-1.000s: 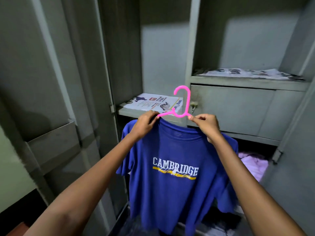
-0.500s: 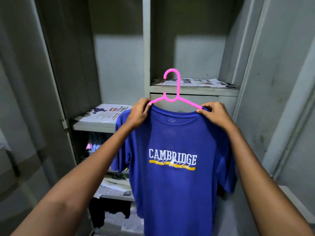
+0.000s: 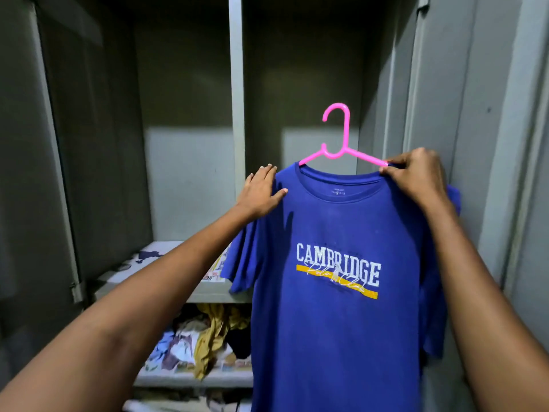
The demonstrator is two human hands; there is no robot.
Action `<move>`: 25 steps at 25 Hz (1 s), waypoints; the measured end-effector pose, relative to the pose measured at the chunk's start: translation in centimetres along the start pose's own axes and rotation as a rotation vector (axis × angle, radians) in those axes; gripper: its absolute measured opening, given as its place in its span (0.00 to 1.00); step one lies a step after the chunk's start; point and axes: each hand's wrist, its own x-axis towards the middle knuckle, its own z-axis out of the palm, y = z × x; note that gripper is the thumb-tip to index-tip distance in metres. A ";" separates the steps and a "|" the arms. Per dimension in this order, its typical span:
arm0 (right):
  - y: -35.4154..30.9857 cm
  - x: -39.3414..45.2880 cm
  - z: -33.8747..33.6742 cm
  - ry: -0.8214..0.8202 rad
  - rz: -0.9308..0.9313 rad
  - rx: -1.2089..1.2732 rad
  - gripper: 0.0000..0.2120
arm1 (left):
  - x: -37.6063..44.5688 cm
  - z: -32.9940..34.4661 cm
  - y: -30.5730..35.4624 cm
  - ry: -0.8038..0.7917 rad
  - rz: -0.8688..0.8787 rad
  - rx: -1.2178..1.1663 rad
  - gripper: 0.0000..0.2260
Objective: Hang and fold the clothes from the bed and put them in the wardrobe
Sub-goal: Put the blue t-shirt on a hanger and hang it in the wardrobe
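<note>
1. Blue "CAMBRIDGE" T-shirt (image 3: 335,292) on a pink plastic hanger (image 3: 341,144), held up in front of the right-hand bay of the grey metal wardrobe (image 3: 237,84).
2. Right hand (image 3: 416,176): grip closed, pinching the hanger's arm and the shirt's shoulder together.
3. Left hand (image 3: 261,191): grip released; a second ago it clutched the shoulder near the collar, now it lies flat with straight fingers, smoothing the cloth.
4. The garment has risen and shifted right, its hook now clear above the collar. Judgement: dressing the hanger is finished and hooking it inside comes next; no rail is visible here.
5. Newspaper-lined shelf (image 3: 208,292), left bay; crumpled clothes (image 3: 208,337) lie beneath it.
</note>
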 end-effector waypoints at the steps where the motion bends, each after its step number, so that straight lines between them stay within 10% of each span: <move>1: -0.9 0.8 -0.5 0.030 0.009 -0.030 0.15 | 0.7 0.0 -0.2 -0.001 -0.024 -0.012 0.30; 25: -12.3 30.6 -4.7 0.496 -0.093 -0.472 0.13 | 22.5 -9.5 -3.6 0.616 0.044 0.607 0.41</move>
